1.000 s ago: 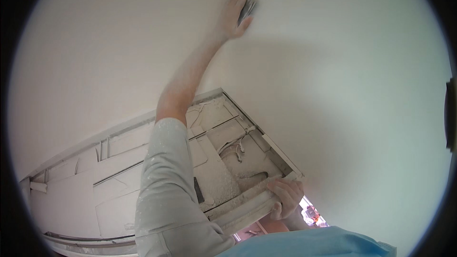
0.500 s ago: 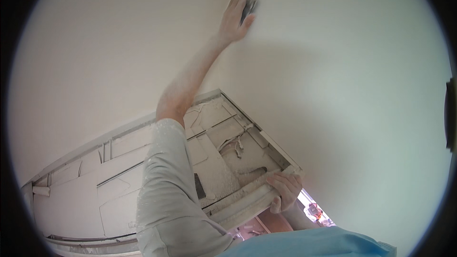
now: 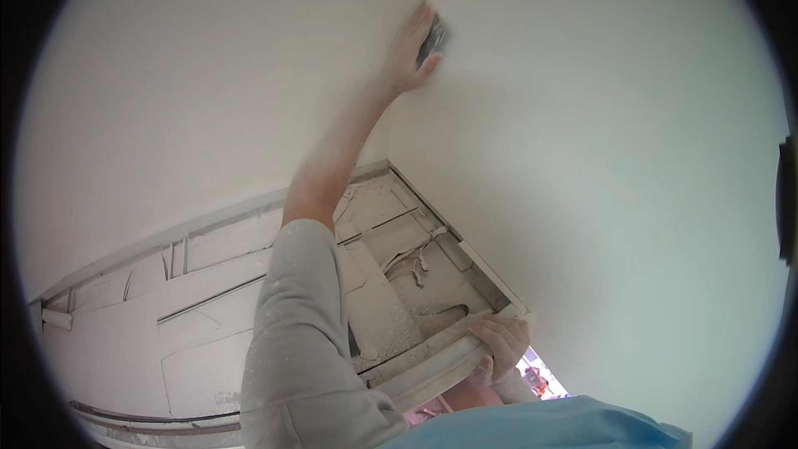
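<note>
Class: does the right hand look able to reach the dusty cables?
Probably yes, once the right hand releases the ledge it grips; nothing visible blocks the way to the cables.

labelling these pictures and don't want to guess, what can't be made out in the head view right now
Dark hand-held object: head view, mostly covered by the bare left hand, and blurred.
Dusty, off-white framed panel: head view, part hidden behind the speckled light-grey cloth sleeve.
Small red-and-white things beyond the bare right hand: head view, too small to identify.
Black object at far right: head view, cut off by the picture's edge.
</note>
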Action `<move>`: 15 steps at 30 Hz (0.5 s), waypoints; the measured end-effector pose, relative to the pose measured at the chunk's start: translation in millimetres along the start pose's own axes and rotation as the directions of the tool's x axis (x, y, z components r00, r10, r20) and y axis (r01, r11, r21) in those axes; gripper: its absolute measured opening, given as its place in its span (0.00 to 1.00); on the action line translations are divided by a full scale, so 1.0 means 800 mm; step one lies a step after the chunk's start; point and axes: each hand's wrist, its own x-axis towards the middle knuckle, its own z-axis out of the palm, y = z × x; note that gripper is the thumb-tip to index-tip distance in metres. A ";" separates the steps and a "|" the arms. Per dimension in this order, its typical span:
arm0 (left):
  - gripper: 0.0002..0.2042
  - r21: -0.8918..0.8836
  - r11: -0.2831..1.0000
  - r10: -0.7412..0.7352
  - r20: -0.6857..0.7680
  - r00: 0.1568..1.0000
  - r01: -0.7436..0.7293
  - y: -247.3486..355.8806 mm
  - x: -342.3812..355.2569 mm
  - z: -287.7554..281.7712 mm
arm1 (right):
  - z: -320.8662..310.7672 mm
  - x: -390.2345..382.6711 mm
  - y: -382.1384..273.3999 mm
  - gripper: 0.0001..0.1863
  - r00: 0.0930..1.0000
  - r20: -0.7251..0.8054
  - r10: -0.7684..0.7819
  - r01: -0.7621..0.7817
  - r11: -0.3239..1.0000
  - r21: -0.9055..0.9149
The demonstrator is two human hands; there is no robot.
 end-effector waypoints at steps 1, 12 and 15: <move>0.39 -0.004 1.000 -0.020 -0.011 1.000 0.020 0.001 -0.021 0.003 | 0.000 0.002 -0.001 0.26 1.000 -0.002 -0.001 0.001 1.000 -0.003; 0.38 -0.095 0.922 -0.386 -0.143 0.912 0.375 0.070 -0.025 0.045 | 0.000 -0.001 0.000 0.25 0.999 -0.030 -0.032 0.033 0.999 0.022; 0.38 -0.094 0.951 -0.306 -0.135 0.942 0.295 0.088 0.045 0.048 | 0.000 -0.003 0.002 0.26 0.999 -0.030 -0.035 0.035 0.999 0.011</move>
